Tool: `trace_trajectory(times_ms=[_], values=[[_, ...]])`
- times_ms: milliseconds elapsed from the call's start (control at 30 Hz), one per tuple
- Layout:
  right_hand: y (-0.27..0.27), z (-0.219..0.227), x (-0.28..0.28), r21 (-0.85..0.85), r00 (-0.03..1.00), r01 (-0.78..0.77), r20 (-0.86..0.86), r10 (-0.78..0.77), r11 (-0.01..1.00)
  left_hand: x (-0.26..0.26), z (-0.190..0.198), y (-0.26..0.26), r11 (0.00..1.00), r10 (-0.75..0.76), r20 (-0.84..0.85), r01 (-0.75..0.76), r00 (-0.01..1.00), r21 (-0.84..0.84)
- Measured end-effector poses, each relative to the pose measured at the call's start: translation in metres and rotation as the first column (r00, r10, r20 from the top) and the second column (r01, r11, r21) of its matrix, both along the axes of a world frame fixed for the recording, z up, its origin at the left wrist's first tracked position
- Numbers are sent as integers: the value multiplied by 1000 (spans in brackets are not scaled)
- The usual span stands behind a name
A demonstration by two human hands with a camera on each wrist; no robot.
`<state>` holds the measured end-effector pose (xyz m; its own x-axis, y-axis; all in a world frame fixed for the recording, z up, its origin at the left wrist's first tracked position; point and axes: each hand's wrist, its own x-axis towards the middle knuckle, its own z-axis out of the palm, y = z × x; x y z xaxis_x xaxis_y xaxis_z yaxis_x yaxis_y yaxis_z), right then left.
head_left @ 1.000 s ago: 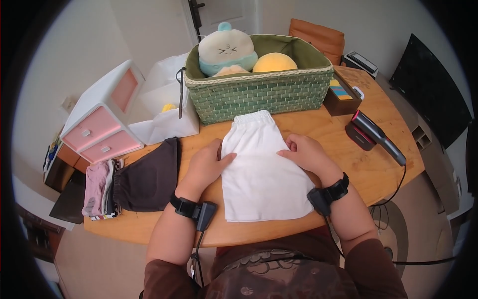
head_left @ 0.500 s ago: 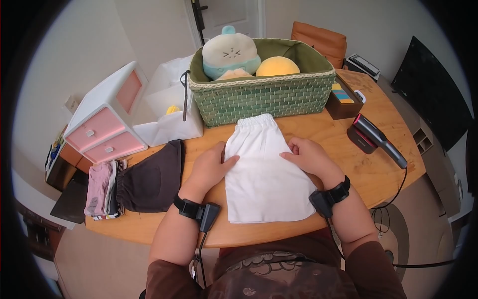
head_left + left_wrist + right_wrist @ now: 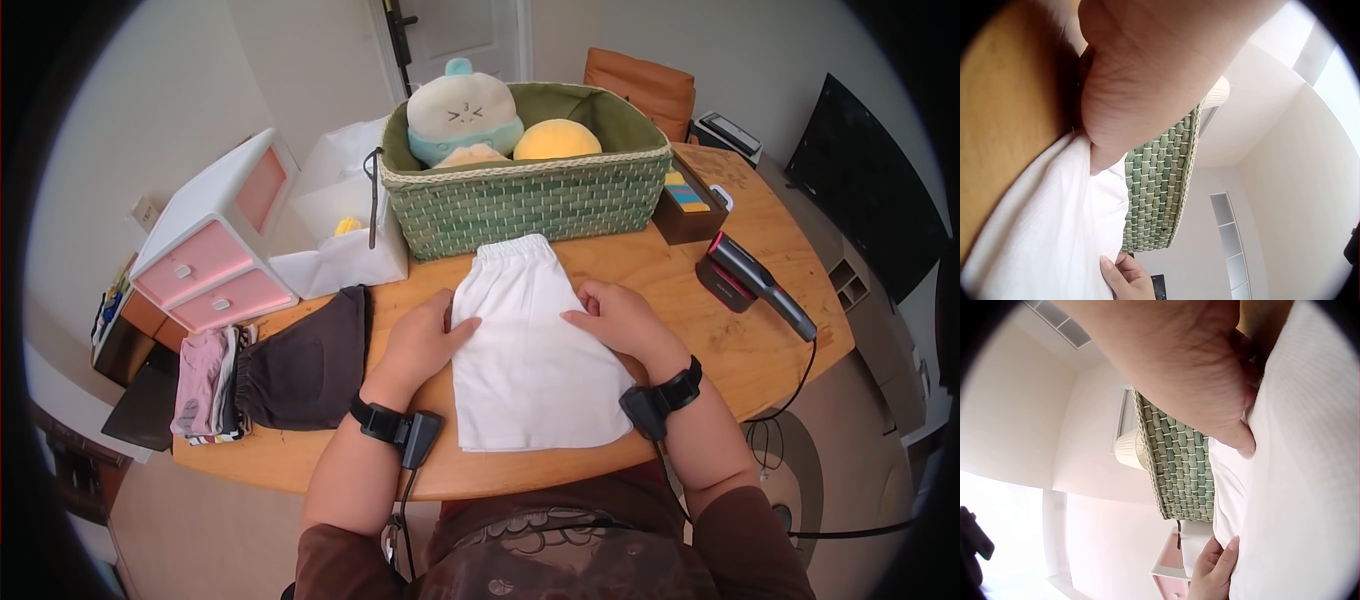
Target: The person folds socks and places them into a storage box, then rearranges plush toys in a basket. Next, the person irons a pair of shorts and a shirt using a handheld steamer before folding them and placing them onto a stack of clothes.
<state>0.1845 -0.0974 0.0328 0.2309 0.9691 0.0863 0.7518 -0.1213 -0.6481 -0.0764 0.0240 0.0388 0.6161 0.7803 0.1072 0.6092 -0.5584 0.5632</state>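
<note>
White shorts (image 3: pixel 535 365) with a gathered elastic waistband lie flat on the wooden table in front of me, waistband pointing away. My left hand (image 3: pixel 425 335) pinches their left edge, thumb on top of the cloth and fingers curled at the side. On the opposite edge, my right hand (image 3: pixel 625 318) pinches the fabric the same way. Both wrist views show a thumb pressed on the white cloth; the fingertips beneath are mostly hidden. Dark shorts (image 3: pixel 310 365) lie to the left of my left hand, beside a stack of folded clothes (image 3: pixel 205 385).
A green woven basket (image 3: pixel 530 212) with plush toys stands behind the shorts. At the left are a white-and-pink drawer unit (image 3: pixel 195 262) and a white bin (image 3: pixel 350 262). A corded handheld appliance (image 3: pixel 765 285) and a brown box (image 3: pixel 690 230) occupy the right side.
The head view has tilted slightly, so the scene sits a little lower and further right. Both hands keep their places on the white shorts, which lie as before.
</note>
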Motion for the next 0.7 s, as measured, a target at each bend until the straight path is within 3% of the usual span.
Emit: trace_trajectory(times_ms=[400,600,700], values=[[-1,1,0,-39,1000,-5,27,6,999,0,-1,0,1000,3,4,-3,1000,-3],[2,-3,-3,19,999,37,-19,-36,999,2,3,-3,1000,7,52,-7,999,-11],[11,-21,3,152,997,12,-74,-1,988,2,-1,-1,999,23,97,-20,995,-36]])
